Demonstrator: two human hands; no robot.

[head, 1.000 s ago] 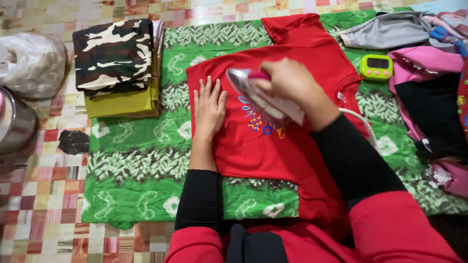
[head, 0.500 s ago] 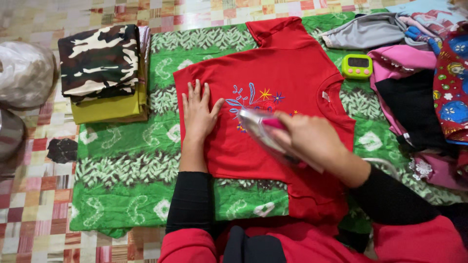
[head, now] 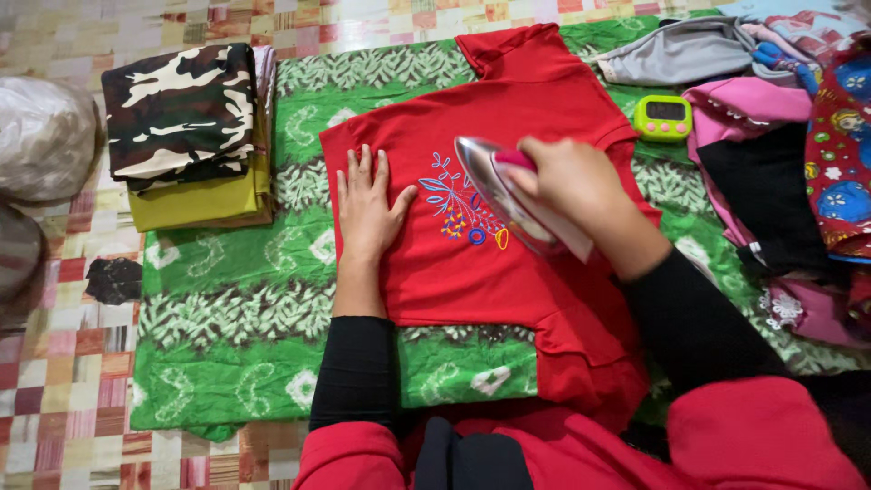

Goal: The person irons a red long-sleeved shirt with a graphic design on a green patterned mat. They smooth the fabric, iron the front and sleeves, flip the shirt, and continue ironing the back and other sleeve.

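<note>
A home, ironing done on the floor, patchwork-patterned floor covering (head: 73,381), green leaf-print cloth (head: 236,318) spread as a pad, folded camouflage and olive garments (head: 186,127), heap of unironed clothes (head: 780,163), small green timer (head: 663,117)

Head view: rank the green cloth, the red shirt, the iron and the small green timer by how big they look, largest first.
1. Green cloth, spread under everything.
2. Red shirt, lying on the cloth.
3. Iron, held in the right hand; it sits a little nearer the camera, but the gap is clear.
4. Green timer, the smallest.
</note>
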